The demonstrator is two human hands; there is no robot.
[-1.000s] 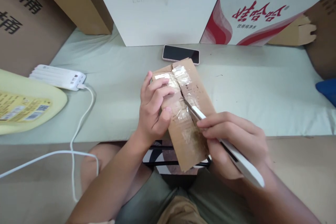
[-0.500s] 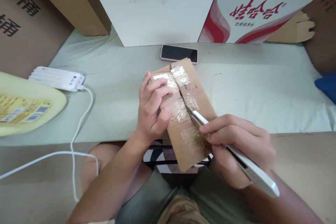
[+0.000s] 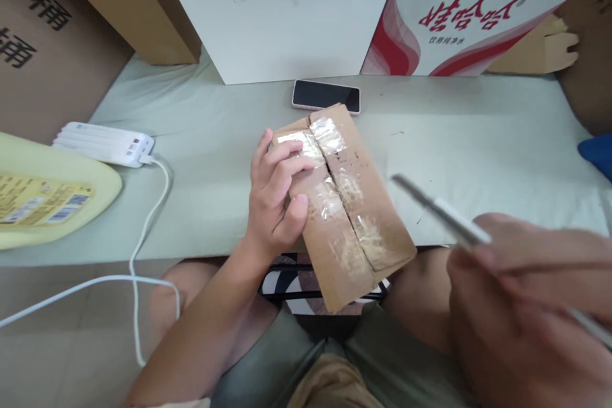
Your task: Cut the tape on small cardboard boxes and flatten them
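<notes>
A small brown cardboard box [image 3: 361, 204] lies tilted at the front edge of the green-covered surface, its near end over my lap. Strips of clear tape cross its top, and a dark slit runs along the middle seam, parting the tape. My left hand [image 3: 280, 194] grips the box at its left side, fingers bent over the top face. To the right, apart from the box, my right hand [image 3: 530, 293] is closed around a white utility knife [image 3: 454, 220]. The blade points up and left; hand and knife are blurred by motion.
Behind the box lies a phone [image 3: 326, 96]. Farther back stand a large white box [image 3: 287, 19] and a white-and-red carton [image 3: 459, 25]. At left are a white power bank [image 3: 105, 143], its cable [image 3: 152, 210] and a yellow bottle [image 3: 57, 191].
My right hand has lifted the utility knife out of the seam and moved it right, away from the box. The box and my left hand have hardly moved.
</notes>
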